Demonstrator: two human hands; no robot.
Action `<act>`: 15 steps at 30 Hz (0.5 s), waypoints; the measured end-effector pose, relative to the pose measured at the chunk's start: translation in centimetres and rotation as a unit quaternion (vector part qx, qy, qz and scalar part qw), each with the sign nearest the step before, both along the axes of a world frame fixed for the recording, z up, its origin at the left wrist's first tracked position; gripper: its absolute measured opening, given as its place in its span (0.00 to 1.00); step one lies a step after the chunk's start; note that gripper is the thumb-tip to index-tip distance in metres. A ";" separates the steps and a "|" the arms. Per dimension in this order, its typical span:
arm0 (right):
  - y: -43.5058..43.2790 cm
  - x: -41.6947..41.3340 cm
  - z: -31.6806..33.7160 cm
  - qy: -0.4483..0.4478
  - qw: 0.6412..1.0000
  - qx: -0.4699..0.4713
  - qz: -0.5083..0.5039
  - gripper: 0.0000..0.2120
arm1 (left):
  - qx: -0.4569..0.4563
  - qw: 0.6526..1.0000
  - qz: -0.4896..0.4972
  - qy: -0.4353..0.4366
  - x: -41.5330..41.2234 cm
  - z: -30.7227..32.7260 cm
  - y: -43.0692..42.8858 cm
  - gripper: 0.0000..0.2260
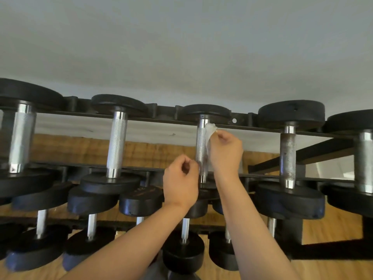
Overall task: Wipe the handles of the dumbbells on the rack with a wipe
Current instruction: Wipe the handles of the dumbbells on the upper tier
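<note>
Dead centre of the frame, it's all about the middle dumbbell [204, 112] of the top row. It lies across the black rack [161, 110] with its chrome knurled handle [200, 144] running top to bottom in the picture. The right hand [227, 153] sits just right of that handle, thumb and fingers pinched together on a crumpled white wipe [210, 129]. The wipe lies against the upper right side of the bar, just under the far head. Lower and to the left, the left hand [180, 182] is up at the near end of the same handle, fingers curled in tight, fingertips right beside the steel. Whether they pinch the tail of the wipe, touch the bar or hold nothing, I can't tell from this angle. Both bare forearms come up from the bottom edge, the left one slanting in from lower left. Two more chrome-handled dumbbells lie on the top row left of centre, the far-left one the thickest. To the right is the rusty dumbbell [287, 154], its grip dull and spotted brown, and beyond it another chrome one is cut off by the right edge. Across the lower half runs the lower row [182, 251] of smaller black dumbbells with thin bars. A pale wall [181, 47] fills the top of the frame, and a wooden floor [333, 229] shows at lower right.
</note>
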State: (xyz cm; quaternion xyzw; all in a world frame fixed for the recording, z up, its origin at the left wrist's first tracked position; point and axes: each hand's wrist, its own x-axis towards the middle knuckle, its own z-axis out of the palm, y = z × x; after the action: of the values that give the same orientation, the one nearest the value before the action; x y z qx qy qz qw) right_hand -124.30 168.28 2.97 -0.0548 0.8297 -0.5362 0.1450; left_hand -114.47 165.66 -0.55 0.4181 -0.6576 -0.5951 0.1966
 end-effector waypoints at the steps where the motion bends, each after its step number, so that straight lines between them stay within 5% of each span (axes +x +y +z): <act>1: -0.4 -0.7 -0.1 -0.008 1.000 -0.002 -0.007 0.14 | -0.004 1.000 -0.001 -0.004 0.0 0.0 0.0 0.11; 4: -0.7 -1.3 -0.4 -0.047 0.998 -0.029 -0.017 0.14 | -0.010 1.000 -0.005 -0.007 0.1 0.1 0.1 0.11; 15: -0.4 -0.1 -1.1 0.032 0.999 0.007 -0.012 0.13 | -0.041 0.999 -0.004 -0.028 0.2 0.6 0.4 0.12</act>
State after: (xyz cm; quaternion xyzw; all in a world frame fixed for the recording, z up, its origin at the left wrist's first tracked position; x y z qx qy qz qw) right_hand -124.45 167.88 1.85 -0.0613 0.8381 -0.5303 0.1123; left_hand -114.31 166.01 0.01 0.4230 -0.6887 -0.5564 0.1929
